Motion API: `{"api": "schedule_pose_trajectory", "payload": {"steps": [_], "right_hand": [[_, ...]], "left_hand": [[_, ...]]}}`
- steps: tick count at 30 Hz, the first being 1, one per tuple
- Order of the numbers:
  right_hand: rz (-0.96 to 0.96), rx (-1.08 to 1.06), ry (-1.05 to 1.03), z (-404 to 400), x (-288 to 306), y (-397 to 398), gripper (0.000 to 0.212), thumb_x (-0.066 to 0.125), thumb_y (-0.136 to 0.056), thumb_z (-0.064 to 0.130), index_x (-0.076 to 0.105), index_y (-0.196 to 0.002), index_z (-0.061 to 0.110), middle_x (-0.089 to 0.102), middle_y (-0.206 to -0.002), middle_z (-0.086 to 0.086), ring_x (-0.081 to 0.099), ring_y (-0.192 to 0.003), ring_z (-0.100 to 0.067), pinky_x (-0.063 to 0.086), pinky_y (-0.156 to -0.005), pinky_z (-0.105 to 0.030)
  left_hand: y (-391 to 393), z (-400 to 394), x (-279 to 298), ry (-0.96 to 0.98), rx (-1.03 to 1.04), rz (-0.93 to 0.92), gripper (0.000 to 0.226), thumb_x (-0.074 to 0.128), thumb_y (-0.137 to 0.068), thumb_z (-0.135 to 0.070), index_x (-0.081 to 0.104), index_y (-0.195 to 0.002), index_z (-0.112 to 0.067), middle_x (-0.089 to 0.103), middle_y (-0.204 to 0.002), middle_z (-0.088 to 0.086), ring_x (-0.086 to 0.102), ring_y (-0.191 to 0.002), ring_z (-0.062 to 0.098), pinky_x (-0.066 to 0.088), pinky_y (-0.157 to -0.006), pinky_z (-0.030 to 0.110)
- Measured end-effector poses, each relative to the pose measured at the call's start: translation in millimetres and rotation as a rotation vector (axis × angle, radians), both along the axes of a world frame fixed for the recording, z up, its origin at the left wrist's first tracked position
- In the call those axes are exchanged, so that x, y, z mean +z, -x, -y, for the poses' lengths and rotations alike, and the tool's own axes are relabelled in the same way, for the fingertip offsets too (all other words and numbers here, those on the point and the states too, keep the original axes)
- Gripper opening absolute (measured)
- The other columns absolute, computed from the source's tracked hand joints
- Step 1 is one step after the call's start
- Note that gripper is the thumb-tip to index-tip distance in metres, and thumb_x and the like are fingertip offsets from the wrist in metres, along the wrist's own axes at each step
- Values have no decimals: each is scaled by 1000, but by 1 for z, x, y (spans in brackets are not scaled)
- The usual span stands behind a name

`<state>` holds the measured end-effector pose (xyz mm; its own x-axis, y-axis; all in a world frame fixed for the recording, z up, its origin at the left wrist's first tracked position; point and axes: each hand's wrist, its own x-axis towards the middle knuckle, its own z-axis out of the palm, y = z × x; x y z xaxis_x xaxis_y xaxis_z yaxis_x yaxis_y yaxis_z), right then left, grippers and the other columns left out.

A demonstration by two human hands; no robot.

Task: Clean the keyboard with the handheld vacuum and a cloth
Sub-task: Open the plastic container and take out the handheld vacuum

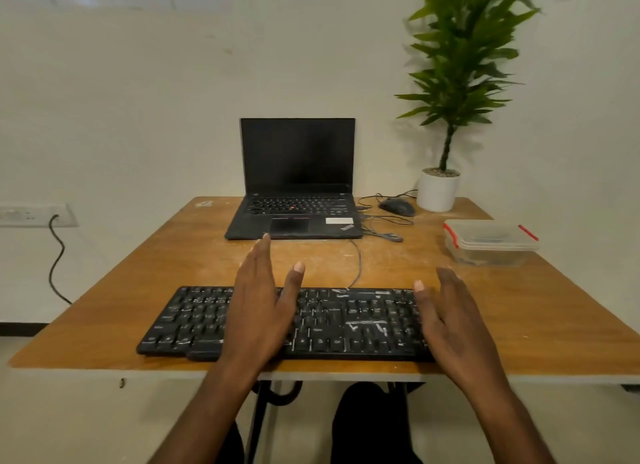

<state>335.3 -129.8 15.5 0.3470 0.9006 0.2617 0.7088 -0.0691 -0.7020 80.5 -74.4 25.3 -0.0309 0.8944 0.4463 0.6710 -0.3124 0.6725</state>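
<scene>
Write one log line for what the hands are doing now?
left hand: open over keyboard | right hand: open at its right end | vacuum, cloth: not visible

This looks like a plain office or study workspace. A brown wooden-topped desk (173, 255) stands against a bare off-white wall (138, 82). At the far edge of the desk sits an open black laptop with a dark screen (298, 179). Right of the laptop lie a dark wired computer mouse (397, 207) and loose grey cables (381, 233), and farther right stands a tall green leafy plant in a white round pot (438, 189). Nearer than the laptop lies a black full-size keyboard (346, 321). Left of the desk, a white wall socket strip (34, 215) carries a black cord (57, 255).
</scene>
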Motion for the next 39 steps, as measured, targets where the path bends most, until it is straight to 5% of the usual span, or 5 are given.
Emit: {"api": "schedule_pose_trajectory", "payload": {"steps": [4, 10, 17, 30, 39], "right_hand": [[70, 4, -54, -26, 5, -27, 72, 22, -101, 66, 13, -162, 30, 4, -171, 8, -1, -156, -10, 7, -127, -42], [114, -89, -32, -69, 22, -94, 73, 23, -104, 63, 16, -162, 20, 7, -171, -3, 3, -157, -19, 4, -128, -42], [6, -309, 3, -106, 34, -193, 69, 33, -106, 54, 30, -156, 6, 34, -160, -19, 30, -148, -34, 27, -121, -48], [-354, -228, 48, -110, 21, -225, 60, 35, -106, 55, 43, -151, 17, 49, -151, -7, 50, -133, -29, 42, -111, -44], [-392, -295, -61, -71, 9, -213, 63, 39, -98, 68, 59, -134, 21, 63, -130, -4, 61, -116, -25, 54, -100, -51]], "left_hand": [[-66, -28, 6, 30, -164, -41, 79, 31, -105, -65, 10, -169, -24, 14, -175, -5, 14, -160, 11, 13, -122, 29], [-165, -66, 20, 72, -340, -167, 77, 30, -108, -61, 12, -168, -16, 17, -175, 4, 18, -161, 20, 20, -127, 38], [-250, -94, 30, 169, -488, -351, 69, 38, -113, -41, 10, -167, -10, 22, -173, 10, 35, -153, 34, 33, -121, 47], [-306, -113, 16, 384, -486, -82, 45, 43, -108, -19, 43, -152, -6, 56, -149, 14, 56, -131, 31, 48, -105, 40], [-280, -66, 24, 343, -458, 21, 28, 42, -108, -20, 59, -128, -11, 66, -129, 9, 61, -116, 29, 49, -90, 38]]}}
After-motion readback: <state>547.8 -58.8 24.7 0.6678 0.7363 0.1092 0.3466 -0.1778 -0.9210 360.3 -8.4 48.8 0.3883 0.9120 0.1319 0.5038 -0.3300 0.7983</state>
